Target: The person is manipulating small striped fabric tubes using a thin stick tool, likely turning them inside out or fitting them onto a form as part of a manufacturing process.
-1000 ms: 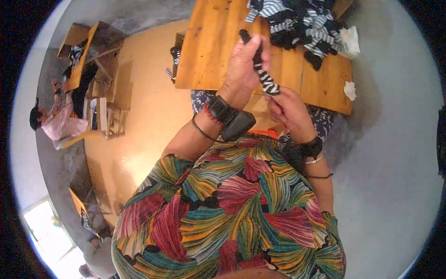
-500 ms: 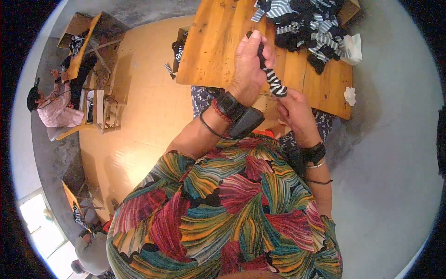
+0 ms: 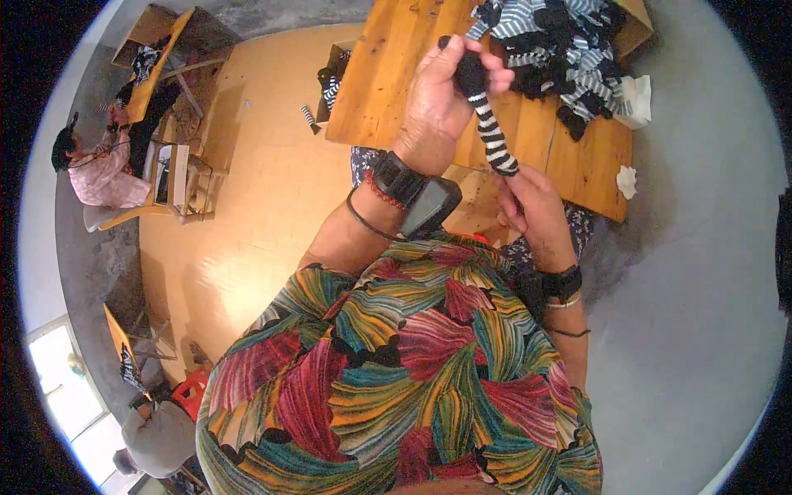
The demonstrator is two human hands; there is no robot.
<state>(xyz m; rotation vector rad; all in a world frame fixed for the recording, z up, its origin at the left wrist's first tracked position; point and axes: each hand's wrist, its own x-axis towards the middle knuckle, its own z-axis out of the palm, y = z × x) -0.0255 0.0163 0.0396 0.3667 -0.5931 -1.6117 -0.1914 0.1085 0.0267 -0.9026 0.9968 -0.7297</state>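
Stretched between my hands is a small knitted sock (image 3: 492, 136), black at the far end and black-and-white striped below. My left hand (image 3: 445, 91) grips its black end between thumb and fingers, some of the fingers raised off it. At the striped end, my right hand (image 3: 532, 202) pinches the sock, its fingertips partly hidden behind it. Past my hands, on the wooden table (image 3: 396, 70), lies a heap of similar socks (image 3: 569, 58), black and striped in grey, blue and white.
A cardboard box (image 3: 634, 29) and a white packet (image 3: 634, 101) stand beside the heap. A crumpled white scrap (image 3: 627, 182) lies near the table's right edge. Left of the table is a box with socks (image 3: 332, 87); one striped sock (image 3: 310, 120) is on the floor. Two people sit at other tables leftward.
The sock is drawn out longer, with more of its black end showing. My left hand has shifted slightly up and its fingers have loosened. The whole view has moved a little.
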